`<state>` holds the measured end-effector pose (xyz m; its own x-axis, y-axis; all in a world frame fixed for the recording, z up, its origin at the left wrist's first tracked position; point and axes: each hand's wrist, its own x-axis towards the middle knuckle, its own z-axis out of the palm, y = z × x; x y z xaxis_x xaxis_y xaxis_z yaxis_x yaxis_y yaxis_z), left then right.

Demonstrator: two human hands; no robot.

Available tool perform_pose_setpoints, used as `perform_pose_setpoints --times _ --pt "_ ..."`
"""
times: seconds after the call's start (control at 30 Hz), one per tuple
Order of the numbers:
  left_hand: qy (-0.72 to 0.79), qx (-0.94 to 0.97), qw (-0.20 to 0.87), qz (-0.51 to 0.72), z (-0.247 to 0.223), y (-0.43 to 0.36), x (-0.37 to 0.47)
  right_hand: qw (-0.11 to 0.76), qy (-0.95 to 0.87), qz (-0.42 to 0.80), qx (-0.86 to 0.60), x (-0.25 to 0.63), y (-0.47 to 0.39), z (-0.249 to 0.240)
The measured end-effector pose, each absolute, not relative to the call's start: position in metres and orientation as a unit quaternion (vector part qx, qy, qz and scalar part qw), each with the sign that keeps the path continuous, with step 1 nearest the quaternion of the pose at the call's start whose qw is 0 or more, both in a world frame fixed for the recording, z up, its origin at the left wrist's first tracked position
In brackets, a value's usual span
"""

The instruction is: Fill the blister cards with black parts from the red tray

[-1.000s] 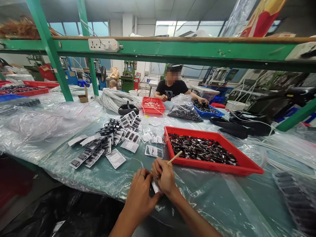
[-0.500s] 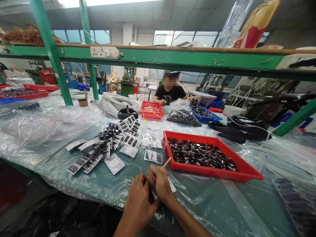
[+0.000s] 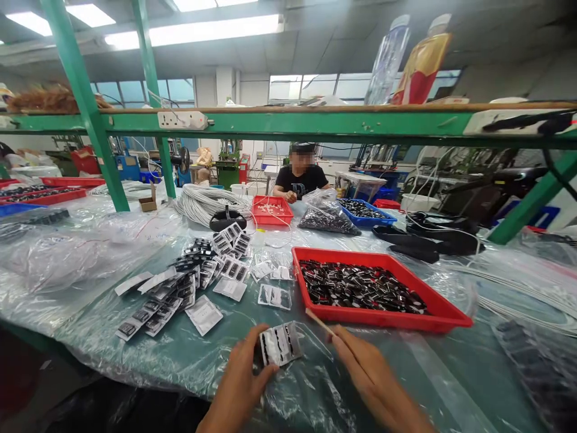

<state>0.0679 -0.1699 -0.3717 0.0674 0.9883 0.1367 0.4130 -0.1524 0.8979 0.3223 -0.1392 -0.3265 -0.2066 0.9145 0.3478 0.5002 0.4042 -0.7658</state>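
Observation:
My left hand [image 3: 238,376] is closed on the left edge of a small white-and-clear packet [image 3: 280,344] with black pieces in it, held just over the table's front part. To its right, my right hand [image 3: 367,370] grips a thin pale stick [image 3: 321,323], its tip pointing up and left toward the tray corner. A red tray [image 3: 378,320] full of small glossy black parts stands beyond my right hand. Left of it, a similar packet [image 3: 274,296] lies flat. Many filled packets [image 3: 178,300] are heaped on the left, with one white packet [image 3: 204,314] face down.
A green shelf beam [image 3: 288,124] crosses above the table. Behind lie a coil of grey cable [image 3: 205,201], a small red tray [image 3: 271,221], a bag of black parts [image 3: 328,216] and a blue tray [image 3: 372,220]. A person [image 3: 302,174] sits opposite.
My hands, close together before, have moved apart, the right one going right with the stick. The packet now shows in my left hand. The camera view has tilted up slightly.

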Motion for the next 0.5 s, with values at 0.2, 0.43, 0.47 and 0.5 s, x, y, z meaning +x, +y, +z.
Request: perform_pose_setpoints --times 0.2,0.43,0.47,0.5 --pt "0.429 0.461 0.523 0.575 -0.340 -0.136 0.075 0.279 -0.844 -0.136 -0.438 0.387 -0.132 -0.359" --pt "0.347 0.418 0.579 0.608 -0.298 -0.051 0.138 0.387 -0.817 -0.158 -0.398 0.340 -0.085 -0.292" --pt "0.336 0.421 0.583 0.608 -0.295 -0.038 0.150 0.390 -0.822 -0.146 -0.388 0.334 -0.070 -0.282" --pt "0.327 0.426 0.584 0.609 -0.292 -0.027 0.161 0.389 -0.827 -0.134 -0.383 0.330 -0.054 -0.275"
